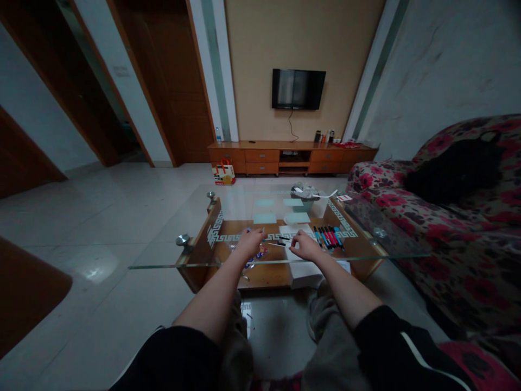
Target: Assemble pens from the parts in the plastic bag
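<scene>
Both hands are reaching over the glass table [236, 203]. The left hand [250, 243] is curling at one end of a thin pen [273, 243], which is lying between the hands, and the right hand [305, 246] is curling over white paper [303, 271]. Whether either is actually pinching anything is too small to tell. Markers [329, 237] are lying in a row just beside the right hand.

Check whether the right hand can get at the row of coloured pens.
Probably yes: the right hand sits just beside the row of coloured pens on the glass table, with nothing standing between them.
</scene>
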`<action>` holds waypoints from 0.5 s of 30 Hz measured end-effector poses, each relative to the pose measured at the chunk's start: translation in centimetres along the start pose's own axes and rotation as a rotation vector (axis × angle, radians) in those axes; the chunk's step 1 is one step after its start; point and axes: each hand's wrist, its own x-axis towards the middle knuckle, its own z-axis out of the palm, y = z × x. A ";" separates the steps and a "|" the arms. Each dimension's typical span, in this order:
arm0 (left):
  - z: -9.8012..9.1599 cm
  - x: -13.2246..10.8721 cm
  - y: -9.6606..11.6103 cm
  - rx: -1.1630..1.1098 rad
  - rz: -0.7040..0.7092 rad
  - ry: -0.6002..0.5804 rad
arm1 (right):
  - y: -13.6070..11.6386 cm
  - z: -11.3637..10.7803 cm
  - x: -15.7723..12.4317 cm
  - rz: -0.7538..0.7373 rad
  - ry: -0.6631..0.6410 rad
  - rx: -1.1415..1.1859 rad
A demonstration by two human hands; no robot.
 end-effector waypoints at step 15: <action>0.4 0.2 -0.4 0.019 0.006 0.056 | -0.4 0.0 0.1 -0.009 0.034 0.029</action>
